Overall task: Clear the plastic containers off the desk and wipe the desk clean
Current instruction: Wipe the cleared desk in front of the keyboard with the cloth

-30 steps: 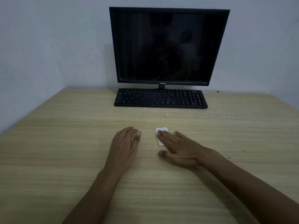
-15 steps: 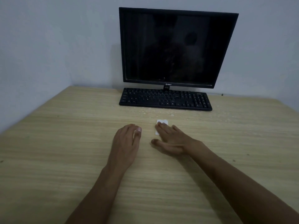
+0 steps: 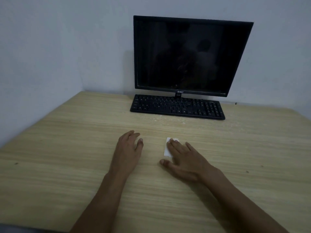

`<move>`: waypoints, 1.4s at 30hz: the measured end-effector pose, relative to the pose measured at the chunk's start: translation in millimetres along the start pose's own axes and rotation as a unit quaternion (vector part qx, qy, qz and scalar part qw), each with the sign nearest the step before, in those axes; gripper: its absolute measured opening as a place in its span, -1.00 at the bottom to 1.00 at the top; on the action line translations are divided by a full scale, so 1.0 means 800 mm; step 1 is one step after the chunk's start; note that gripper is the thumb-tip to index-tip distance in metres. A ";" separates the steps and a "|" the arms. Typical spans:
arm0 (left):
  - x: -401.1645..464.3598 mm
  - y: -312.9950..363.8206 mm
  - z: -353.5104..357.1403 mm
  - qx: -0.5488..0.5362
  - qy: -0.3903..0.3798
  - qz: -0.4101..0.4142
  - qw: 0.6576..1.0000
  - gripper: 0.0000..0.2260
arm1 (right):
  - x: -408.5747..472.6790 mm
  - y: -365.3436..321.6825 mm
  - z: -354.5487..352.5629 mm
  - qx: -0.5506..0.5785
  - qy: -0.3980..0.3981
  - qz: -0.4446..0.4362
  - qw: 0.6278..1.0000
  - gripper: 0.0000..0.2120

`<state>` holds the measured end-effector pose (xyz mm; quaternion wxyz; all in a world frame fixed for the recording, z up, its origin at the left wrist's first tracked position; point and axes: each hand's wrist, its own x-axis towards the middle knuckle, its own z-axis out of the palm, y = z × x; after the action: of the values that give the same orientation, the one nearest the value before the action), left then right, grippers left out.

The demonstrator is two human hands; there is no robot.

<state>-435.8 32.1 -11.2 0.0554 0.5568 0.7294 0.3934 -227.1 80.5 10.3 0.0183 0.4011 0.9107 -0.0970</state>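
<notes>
A light wooden desk (image 3: 67, 165) fills the view. My right hand (image 3: 183, 158) lies flat with straight fingers pressing a small white folded wipe (image 3: 167, 149) onto the desk near its middle; most of the wipe is hidden under the fingers. My left hand (image 3: 128, 148) rests palm down on the desk a little to the left of it, fingers relaxed, holding nothing. No plastic containers are in view.
A black keyboard (image 3: 176, 106) lies at the back of the desk in front of a dark monitor (image 3: 190, 56). Pale crumbs or specks (image 3: 168, 119) dot the wood just in front of the keyboard. Walls close the left and back sides.
My right hand has slid the wipe forward and then back a little toward me. The view has swung left, so the monitor sits further right. My left hand stays put.
</notes>
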 end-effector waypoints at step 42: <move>0.007 0.011 -0.023 -0.254 0.215 -0.108 0.937 -0.71 | 0.167 -0.104 0.003 -0.022 -0.023 -0.054 0.998 -0.35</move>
<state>-440.7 27.9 8.9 0.0787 0.3441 0.6552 0.6679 -378.6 122.5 6.7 0.0433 0.3484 0.9323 -0.0868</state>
